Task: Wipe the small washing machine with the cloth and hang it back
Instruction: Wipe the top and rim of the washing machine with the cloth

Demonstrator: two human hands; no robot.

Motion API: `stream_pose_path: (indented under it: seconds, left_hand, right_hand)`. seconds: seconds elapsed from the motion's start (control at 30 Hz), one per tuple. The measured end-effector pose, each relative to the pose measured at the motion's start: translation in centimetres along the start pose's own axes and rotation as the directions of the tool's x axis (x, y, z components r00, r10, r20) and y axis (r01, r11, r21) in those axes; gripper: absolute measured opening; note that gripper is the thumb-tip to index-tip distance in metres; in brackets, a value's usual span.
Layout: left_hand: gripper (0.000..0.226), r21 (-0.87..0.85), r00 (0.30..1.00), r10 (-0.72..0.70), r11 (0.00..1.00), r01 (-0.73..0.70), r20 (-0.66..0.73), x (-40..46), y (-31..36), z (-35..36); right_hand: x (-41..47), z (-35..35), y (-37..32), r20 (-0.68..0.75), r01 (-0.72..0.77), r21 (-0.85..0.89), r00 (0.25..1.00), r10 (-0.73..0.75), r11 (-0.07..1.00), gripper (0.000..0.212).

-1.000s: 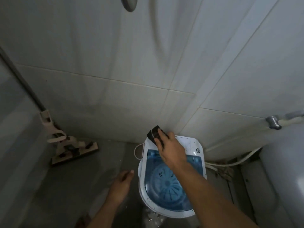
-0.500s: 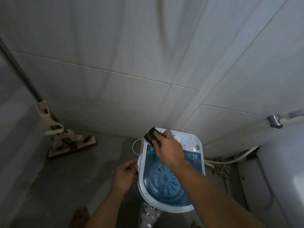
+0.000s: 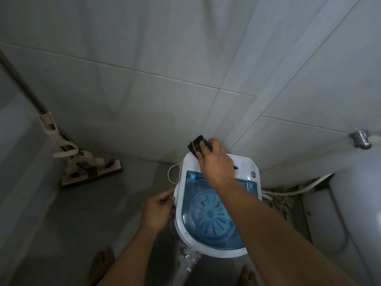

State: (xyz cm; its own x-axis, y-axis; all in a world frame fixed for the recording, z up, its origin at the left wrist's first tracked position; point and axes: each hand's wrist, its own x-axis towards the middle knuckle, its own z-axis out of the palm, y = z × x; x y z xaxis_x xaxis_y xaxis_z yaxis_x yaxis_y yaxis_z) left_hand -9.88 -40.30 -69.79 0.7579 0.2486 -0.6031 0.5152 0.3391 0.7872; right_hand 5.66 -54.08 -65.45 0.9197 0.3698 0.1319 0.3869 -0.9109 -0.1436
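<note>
A small white washing machine (image 3: 246,166) with a clear blue lid stands on the floor in the corner, dark specks on its rim. My right hand (image 3: 216,164) presses a folded dark cloth (image 3: 195,144) onto the machine's back left top panel, next to the wall. My left hand (image 3: 158,211) grips the machine's left edge, fingers curled on the rim. A small round button (image 3: 253,174) shows at the panel's right.
A flat mop (image 3: 90,172) leans in the left corner with its pole running up left. A white toilet (image 3: 354,213) fills the right side. A wall valve (image 3: 359,139) and white hoses (image 3: 296,190) lie behind the machine. My bare feet (image 3: 103,263) stand on wet grey floor.
My left hand rose from the floor side and took hold of the machine's left edge. My right hand slid the cloth along the back panel.
</note>
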Motion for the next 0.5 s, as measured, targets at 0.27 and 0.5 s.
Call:
stream_pose_path:
  seconds: [0.27, 0.5]
  left_hand:
    - [0.037, -0.001, 1.000, 0.015, 1.000, -0.015, -0.015, 0.5, -0.5, 0.2]
    - [0.041, 0.082, 0.999, 0.048, 0.996, -0.047, -0.011, 0.7, -0.7, 0.1]
  right_hand:
    - [-2.2, 0.5, 0.3, -0.057, 0.182, -0.066, 0.981, -0.186, 0.981, 0.041]
    - [0.7, -1.2, -3.0, 0.207, 0.241, -0.092, 0.954, -0.218, 0.966, 0.023]
